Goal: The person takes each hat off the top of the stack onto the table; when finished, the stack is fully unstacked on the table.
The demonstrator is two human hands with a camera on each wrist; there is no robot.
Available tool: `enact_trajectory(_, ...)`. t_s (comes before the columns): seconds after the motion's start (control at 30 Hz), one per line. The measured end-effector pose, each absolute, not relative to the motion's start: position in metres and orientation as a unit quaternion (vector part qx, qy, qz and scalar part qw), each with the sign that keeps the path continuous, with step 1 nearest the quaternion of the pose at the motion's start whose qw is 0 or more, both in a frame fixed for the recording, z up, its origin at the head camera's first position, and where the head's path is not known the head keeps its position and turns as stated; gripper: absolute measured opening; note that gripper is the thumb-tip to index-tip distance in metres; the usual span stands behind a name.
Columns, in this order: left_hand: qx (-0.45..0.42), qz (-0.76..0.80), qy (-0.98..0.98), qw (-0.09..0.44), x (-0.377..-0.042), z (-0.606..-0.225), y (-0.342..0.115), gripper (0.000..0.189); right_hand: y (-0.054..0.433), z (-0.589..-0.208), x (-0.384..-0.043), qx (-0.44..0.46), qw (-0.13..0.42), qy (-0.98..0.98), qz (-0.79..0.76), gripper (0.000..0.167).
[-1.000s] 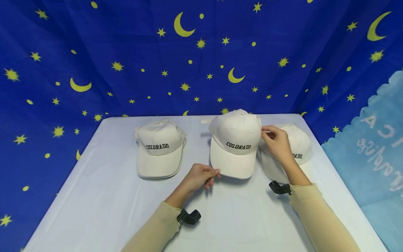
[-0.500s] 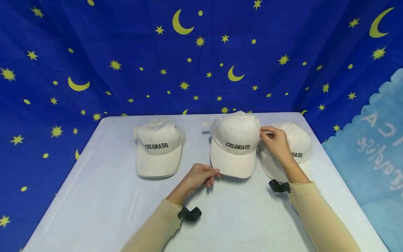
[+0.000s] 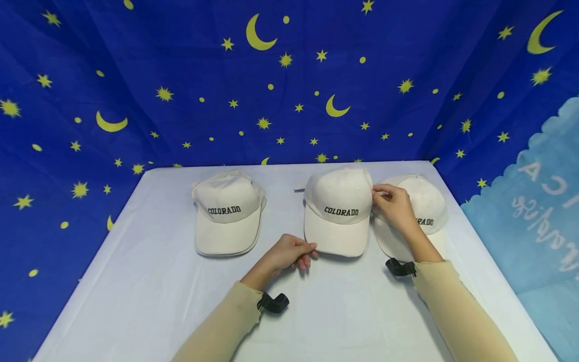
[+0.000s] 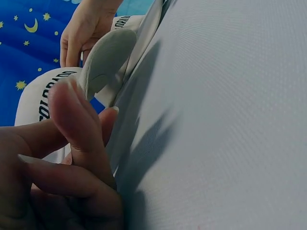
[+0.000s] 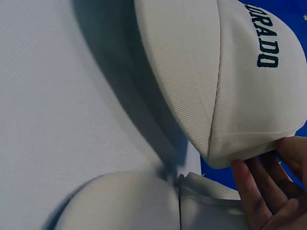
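Observation:
A cream baseball cap with COLORADO in dark letters is between my two hands, its brim facing me. My left hand pinches the left front corner of the brim between thumb and fingers. At the right side of the crown, my right hand pinches the lower edge, as the right wrist view also shows with its fingers at the rim. In that view the brim casts a shadow on the cloth below it. A thin strap end sticks out behind the cap at the left.
A matching cap lies to the left, with a second brim edge showing under its brim. Another cap lies at the right, partly covered by my right hand and forearm. White cloth covers the table; a blue star-patterned curtain stands behind.
The crown of the middle cap has come down a little at the back, and its strap end now looks thinner. My right hand has shifted slightly down with it; the left hand barely moved.

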State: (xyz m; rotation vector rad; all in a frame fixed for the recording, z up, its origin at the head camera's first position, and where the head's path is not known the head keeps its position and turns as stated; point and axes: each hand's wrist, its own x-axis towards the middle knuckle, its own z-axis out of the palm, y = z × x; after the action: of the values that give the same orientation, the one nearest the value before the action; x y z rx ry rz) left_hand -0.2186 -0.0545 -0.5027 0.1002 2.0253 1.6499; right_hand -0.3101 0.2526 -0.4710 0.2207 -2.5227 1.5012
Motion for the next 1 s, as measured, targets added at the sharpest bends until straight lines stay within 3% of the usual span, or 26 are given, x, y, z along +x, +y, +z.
enact_trajectory(0.67, 0.065, 0.575, 0.763, 0.288, -0.223, -0.505, -0.048, 0.031, 0.255, -0.473, -0.313, 0.081, 0.085, -0.858, 0.500, 0.025)
enact_trajectory(1.0, 0.083, 0.573, 0.745, 0.332, -0.225, -0.504, -0.046, 0.033, 0.260, -0.482, -0.314, 0.080, 0.082, -0.867, 0.485, 0.024)
